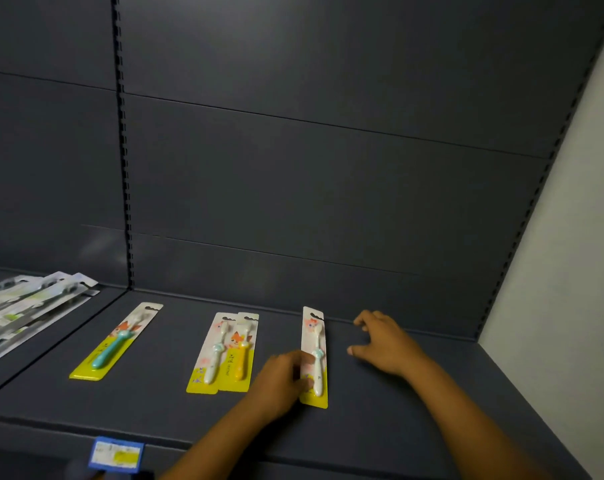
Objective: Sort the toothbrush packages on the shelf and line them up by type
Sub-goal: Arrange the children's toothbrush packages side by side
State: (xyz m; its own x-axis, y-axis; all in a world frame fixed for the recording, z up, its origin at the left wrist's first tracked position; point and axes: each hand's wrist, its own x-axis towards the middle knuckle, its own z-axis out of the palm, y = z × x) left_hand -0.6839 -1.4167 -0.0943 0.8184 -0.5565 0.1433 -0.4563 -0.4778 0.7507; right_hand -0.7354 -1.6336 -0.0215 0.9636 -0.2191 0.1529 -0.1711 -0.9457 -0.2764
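Children's toothbrush packages with yellow bottoms lie on the dark grey shelf (397, 420). A teal-brush package (115, 342) lies at the left. Two overlapping packages sit in the middle, one with a white brush (214, 355) and one with a yellow brush (241, 358). A white-brush package (315, 358) lies to the right, its long axis pointing at the back wall. My left hand (280, 382) holds that package by its left edge. My right hand (383, 341) hovers just to the right of it, fingers loosely spread, holding nothing.
A pile of grey-and-white adult toothbrush packages (27, 306) lies on the neighbouring shelf section to the left, past the slotted upright (125, 202). A blue and yellow price tag (116, 453) sits on the shelf's front edge. A white wall (570, 237) bounds the right side.
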